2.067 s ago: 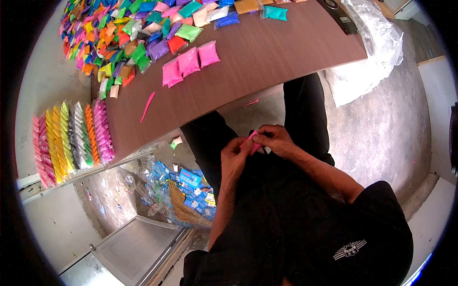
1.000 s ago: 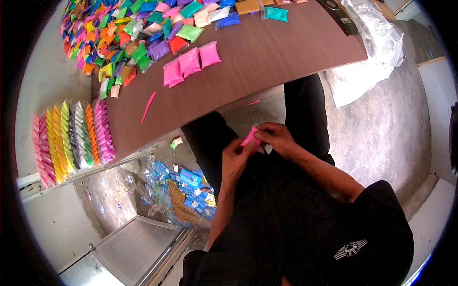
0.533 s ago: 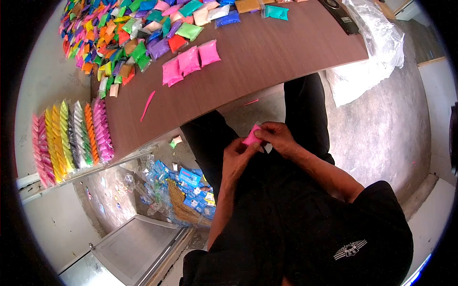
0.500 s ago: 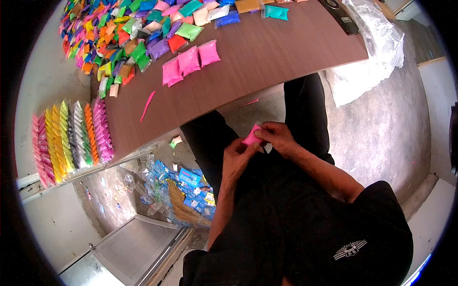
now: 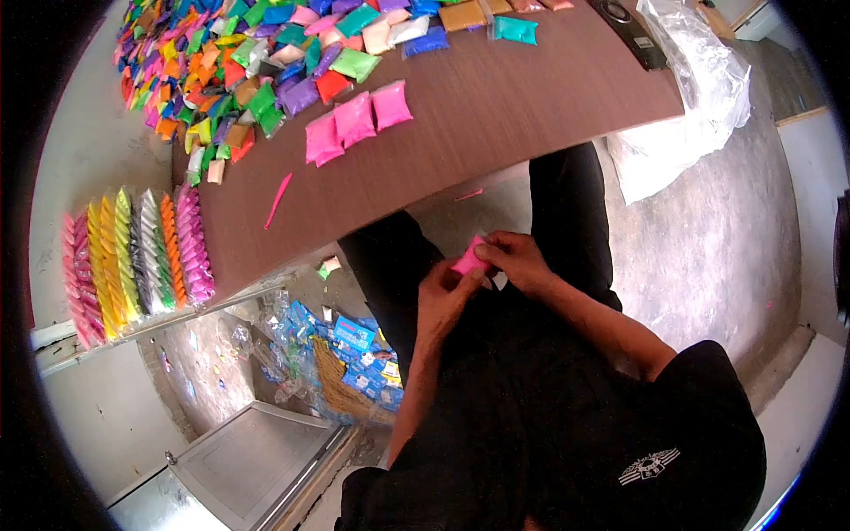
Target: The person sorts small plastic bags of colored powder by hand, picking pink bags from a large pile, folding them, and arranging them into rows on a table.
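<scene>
Over my lap, a small pink packet (image 5: pixel 469 257) is pinched between both hands. My left hand (image 5: pixel 445 288) grips its lower left side, thumb on top. At its upper right edge, my right hand (image 5: pixel 518 260) holds it with thumb and fingers closed. What the packet contains cannot be made out beyond its pink colour. On the table (image 5: pixel 496 106) in front of me lie three pink packets (image 5: pixel 356 119) side by side. Left of them is a thin pink plastic tool (image 5: pixel 278 201).
A large heap of coloured packets (image 5: pixel 257 62) covers the table's far left. Twisted coloured strips in clear wrap (image 5: pixel 142 257) lie at the left edge. Clear plastic sheeting (image 5: pixel 682 133) hangs off the right end. A broom (image 5: pixel 335 380) and blue wrappers (image 5: pixel 354 334) lie on the floor.
The view has shifted slightly. Both hands keep hold of the pink packet in nearly the same place, with only small finger movement.
</scene>
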`<state>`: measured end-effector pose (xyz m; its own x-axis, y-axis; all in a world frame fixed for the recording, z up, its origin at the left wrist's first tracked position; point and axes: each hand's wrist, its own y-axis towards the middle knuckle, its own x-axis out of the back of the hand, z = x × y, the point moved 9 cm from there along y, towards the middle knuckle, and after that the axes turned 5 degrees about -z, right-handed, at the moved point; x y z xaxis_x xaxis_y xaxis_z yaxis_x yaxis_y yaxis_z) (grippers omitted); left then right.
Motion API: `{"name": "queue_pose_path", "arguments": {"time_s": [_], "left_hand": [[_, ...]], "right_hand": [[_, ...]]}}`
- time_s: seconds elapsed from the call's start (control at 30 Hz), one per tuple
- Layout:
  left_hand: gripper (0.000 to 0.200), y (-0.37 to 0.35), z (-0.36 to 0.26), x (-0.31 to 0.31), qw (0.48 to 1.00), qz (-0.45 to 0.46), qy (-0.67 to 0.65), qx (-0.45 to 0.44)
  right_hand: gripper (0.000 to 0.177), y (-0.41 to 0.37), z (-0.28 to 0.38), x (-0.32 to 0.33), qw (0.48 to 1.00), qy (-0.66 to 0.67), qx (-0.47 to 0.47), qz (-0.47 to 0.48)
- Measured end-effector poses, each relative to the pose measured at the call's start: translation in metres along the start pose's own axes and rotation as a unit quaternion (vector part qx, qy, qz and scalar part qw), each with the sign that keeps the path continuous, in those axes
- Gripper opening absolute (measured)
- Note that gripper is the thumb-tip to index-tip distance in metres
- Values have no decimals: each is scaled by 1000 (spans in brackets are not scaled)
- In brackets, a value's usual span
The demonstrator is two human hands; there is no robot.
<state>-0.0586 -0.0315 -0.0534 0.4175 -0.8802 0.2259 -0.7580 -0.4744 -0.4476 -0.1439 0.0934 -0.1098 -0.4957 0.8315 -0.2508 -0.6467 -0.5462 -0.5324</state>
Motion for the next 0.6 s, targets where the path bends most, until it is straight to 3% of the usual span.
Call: {"name": "queue_pose_path", "arguments": {"time_s": [0.1,0.37,0.5,0.6], "left_hand": [[33,4,13,3,1000,3,-25,13],[20,-7,-31,8,995,-20,-31,-89],[22,-10,-81,11,984,-47,-91,-144],[24,-5,-113,24,963,-116,-31,-240]], "right_hand": [[28,1,-1,1,999,-28,31,-4],[31,-17,40,-5,996,-41,76,24],[37,-33,104,-8,975,-27,220,-15],[28,-57,163,3,901,-145,372,-168]]}}
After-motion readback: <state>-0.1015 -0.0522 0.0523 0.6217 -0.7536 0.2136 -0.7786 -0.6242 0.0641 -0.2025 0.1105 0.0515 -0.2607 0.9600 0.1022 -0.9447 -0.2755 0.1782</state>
